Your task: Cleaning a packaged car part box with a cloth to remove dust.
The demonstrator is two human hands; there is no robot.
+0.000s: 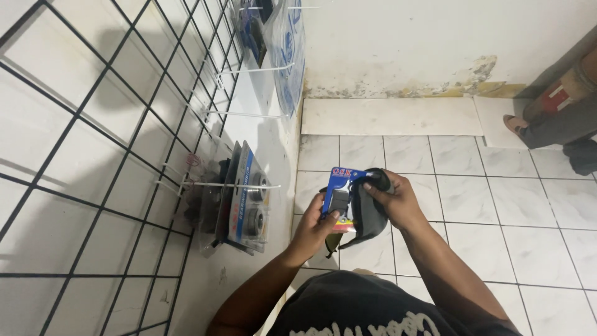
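- Left hand (314, 227), lower centre of the frame: fingers closed around the lower edge of a small blue-and-red carded blister pack (341, 194), thumb pressed on its front.
- Right hand (395, 200), just right of centre: fingers curled shut over a dark grey cloth (368, 214), pressing it against the pack's right side.
- The carded pack sits at the centre of the frame, above the floor, held between both hands; the cloth drapes below and behind it.
- Black wire grid panel (93, 155), left half of the frame, mounted against a white wall.
- White wire hooks (233, 185) project from the grid; one carries a row of clear blister packs with blue cards holding round metal parts (245, 202), left of centre and near the left hand.
- Further clear packets with blue print (287, 50) hang at the upper centre.
- White tiled floor (485, 211) fills the right half of the frame.
- Another person's foot and trouser leg (547, 121) appear at the upper right edge, well apart from the hands.
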